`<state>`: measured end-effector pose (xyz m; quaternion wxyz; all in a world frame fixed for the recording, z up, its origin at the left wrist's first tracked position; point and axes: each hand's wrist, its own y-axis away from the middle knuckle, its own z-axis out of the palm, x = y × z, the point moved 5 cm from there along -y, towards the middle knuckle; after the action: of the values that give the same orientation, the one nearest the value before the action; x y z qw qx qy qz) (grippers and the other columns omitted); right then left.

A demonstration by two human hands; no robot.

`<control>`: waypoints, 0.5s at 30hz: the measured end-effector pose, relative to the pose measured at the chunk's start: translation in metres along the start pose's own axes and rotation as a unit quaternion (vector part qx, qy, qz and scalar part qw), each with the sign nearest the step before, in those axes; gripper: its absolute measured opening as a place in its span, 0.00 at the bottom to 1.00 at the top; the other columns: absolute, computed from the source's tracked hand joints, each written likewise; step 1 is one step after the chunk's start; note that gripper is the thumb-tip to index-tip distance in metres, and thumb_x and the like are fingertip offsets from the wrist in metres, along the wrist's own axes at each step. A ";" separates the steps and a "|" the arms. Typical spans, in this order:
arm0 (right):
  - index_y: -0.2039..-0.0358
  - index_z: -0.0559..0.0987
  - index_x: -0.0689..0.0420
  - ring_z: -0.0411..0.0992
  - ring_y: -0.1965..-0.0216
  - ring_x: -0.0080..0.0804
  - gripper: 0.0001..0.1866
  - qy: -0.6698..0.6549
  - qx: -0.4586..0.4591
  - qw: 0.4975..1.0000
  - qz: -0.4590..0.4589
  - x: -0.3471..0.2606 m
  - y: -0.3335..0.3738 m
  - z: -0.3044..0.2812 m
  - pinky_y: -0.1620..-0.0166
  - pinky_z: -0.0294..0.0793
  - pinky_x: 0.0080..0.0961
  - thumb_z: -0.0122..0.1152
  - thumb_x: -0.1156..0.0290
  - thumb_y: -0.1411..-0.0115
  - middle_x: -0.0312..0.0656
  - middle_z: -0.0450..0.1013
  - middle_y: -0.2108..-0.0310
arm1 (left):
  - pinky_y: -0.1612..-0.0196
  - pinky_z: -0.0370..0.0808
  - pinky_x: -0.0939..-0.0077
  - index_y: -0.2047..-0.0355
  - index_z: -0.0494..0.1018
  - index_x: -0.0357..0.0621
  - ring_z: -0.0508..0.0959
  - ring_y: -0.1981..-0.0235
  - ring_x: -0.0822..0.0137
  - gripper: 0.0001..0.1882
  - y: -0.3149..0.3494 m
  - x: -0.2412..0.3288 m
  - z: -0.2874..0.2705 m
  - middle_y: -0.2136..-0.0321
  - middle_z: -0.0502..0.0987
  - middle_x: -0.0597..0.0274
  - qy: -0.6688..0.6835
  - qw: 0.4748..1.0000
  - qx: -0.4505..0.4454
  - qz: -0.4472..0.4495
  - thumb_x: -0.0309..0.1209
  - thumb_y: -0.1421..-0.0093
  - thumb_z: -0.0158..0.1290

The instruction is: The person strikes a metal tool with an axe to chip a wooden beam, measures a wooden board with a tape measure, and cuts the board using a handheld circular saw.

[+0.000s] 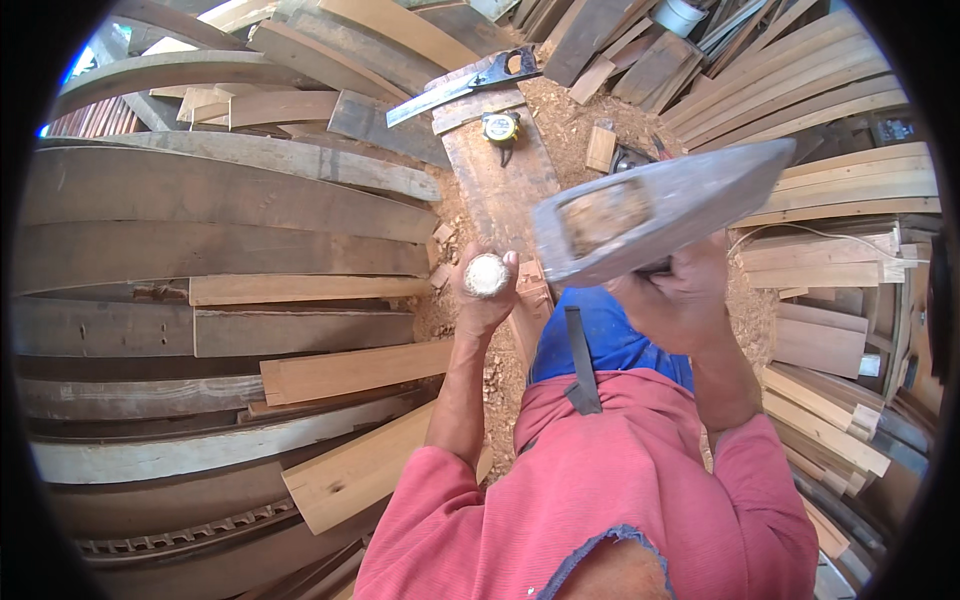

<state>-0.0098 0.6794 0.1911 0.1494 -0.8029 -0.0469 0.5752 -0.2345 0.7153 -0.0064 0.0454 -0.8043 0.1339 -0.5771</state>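
forearm on the left runs up from the pink sleeve point(425, 505), nearly straight; left hand point(483, 314) upright at its end, fingers closed round a pale stick point(487, 275), its round end toward the camera, the rest hidden by the fist. right forearm rises from a bent elbow; right hand point(688, 297) sits under a grey wedge-shaped tool head point(690, 198), fingers curled shut on it, partly hidden. head is motion-blurred, tilted: blunt end lower left near the left hand, not touching; narrow end upper right. wood-coloured patch shows in its rectangular opening; cannot tell whether handle end or background.

surroundings, left to right: long stacked planks point(220, 248); handsaw point(440, 98) lying across a wide board point(500, 190); yellow-and-black tape measure point(500, 127) on that board, below the saw; small wood block point(600, 148); white bucket point(678, 17) at the top; stacked boards point(850, 190).

edges: left plank ends come close beside the left hand. room: narrow strip of shavings-strewn floor point(560, 118) between stacks; tool head's tip overlaps the right stack in view.
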 end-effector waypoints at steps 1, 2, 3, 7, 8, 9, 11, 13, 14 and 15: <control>0.57 0.83 0.62 0.83 0.65 0.33 0.14 0.083 -0.036 0.995 -0.046 0.001 0.000 0.005 0.60 0.81 0.31 0.72 0.72 0.42 0.45 0.83 0.65 | 0.70 0.73 0.74 0.68 0.74 0.41 0.75 0.74 0.73 0.10 -0.001 0.000 -0.001 0.75 0.76 0.61 -0.009 1.000 0.000 0.020 0.25 0.42 0.66; 0.58 0.83 0.61 0.83 0.66 0.39 0.14 0.166 -0.071 0.979 -0.091 0.004 0.001 0.010 0.60 0.81 0.34 0.71 0.70 0.43 0.46 0.82 0.66 | 0.69 0.73 0.74 0.67 0.74 0.40 0.76 0.73 0.72 0.10 -0.003 0.001 0.000 0.74 0.77 0.62 -0.017 0.999 -0.001 0.040 0.24 0.44 0.66; 0.58 0.83 0.61 0.83 0.66 0.39 0.14 0.168 -0.069 0.979 -0.091 0.015 0.003 0.013 0.60 0.81 0.34 0.71 0.70 0.43 0.46 0.82 0.66 | 0.68 0.74 0.74 0.66 0.74 0.40 0.77 0.72 0.72 0.10 -0.004 0.002 0.001 0.72 0.78 0.62 -0.024 0.998 -0.001 0.061 0.22 0.45 0.65; 0.59 0.82 0.58 0.80 0.65 0.52 0.13 0.278 -0.231 0.932 -0.016 0.065 0.012 0.049 0.60 0.80 0.40 0.70 0.67 0.43 0.48 0.81 0.66 | 0.66 0.77 0.72 0.61 0.75 0.39 0.80 0.70 0.70 0.15 -0.008 0.008 0.005 0.69 0.79 0.64 -0.050 0.991 0.014 0.125 0.22 0.48 0.66; 0.59 0.82 0.57 0.80 0.66 0.53 0.13 0.236 -0.240 0.942 0.011 0.069 0.013 0.051 0.61 0.80 0.40 0.70 0.67 0.43 0.48 0.81 0.67 | 0.65 0.78 0.71 0.59 0.76 0.38 0.81 0.69 0.69 0.17 -0.005 -0.001 0.001 0.68 0.80 0.62 -0.006 0.996 0.050 0.079 0.24 0.49 0.68; 0.59 0.82 0.57 0.80 0.66 0.53 0.13 0.237 -0.239 0.942 0.011 0.067 0.013 0.050 0.61 0.80 0.40 0.70 0.67 0.43 0.48 0.81 0.67 | 0.64 0.79 0.70 0.57 0.77 0.37 0.82 0.68 0.69 0.19 -0.003 -0.010 -0.001 0.67 0.81 0.61 0.038 0.995 0.086 0.032 0.25 0.49 0.69; 0.61 0.81 0.58 0.80 0.69 0.49 0.13 0.037 -0.140 0.989 0.030 0.052 0.015 0.043 0.64 0.79 0.41 0.71 0.65 0.42 0.46 0.80 0.70 | 0.66 0.79 0.70 0.57 0.76 0.36 0.82 0.70 0.67 0.19 -0.013 -0.006 -0.001 0.70 0.82 0.61 -0.077 0.989 0.120 0.038 0.26 0.47 0.70; 0.64 0.80 0.58 0.79 0.72 0.42 0.12 0.003 -0.100 0.995 0.022 0.038 0.023 0.038 0.67 0.77 0.37 0.72 0.65 0.42 0.42 0.79 0.72 | 0.69 0.77 0.71 0.56 0.76 0.38 0.80 0.74 0.66 0.18 -0.016 -0.014 0.000 0.75 0.80 0.60 0.051 0.977 0.206 -0.025 0.24 0.46 0.69; 0.65 0.80 0.58 0.78 0.74 0.38 0.12 -0.010 -0.078 0.997 0.020 0.037 0.031 0.032 0.68 0.76 0.36 0.73 0.65 0.42 0.41 0.78 0.74 | 0.68 0.79 0.64 0.52 0.74 0.39 0.83 0.73 0.57 0.21 -0.027 0.000 0.008 0.76 0.80 0.52 -0.046 0.995 0.085 0.023 0.28 0.43 0.69; 0.66 0.79 0.58 0.77 0.75 0.34 0.12 -0.022 -0.058 0.998 0.019 0.036 0.040 0.026 0.69 0.75 0.34 0.73 0.65 0.42 0.39 0.77 0.75 | 0.68 0.79 0.64 0.52 0.74 0.39 0.83 0.73 0.57 0.21 -0.034 0.009 0.014 0.76 0.80 0.52 -0.042 0.995 0.084 0.020 0.28 0.43 0.69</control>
<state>-0.0257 0.6552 0.1387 0.0908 -0.7981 -0.0681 0.5918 -0.2133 0.7449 0.0048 0.1296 -0.8184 0.0989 -0.5511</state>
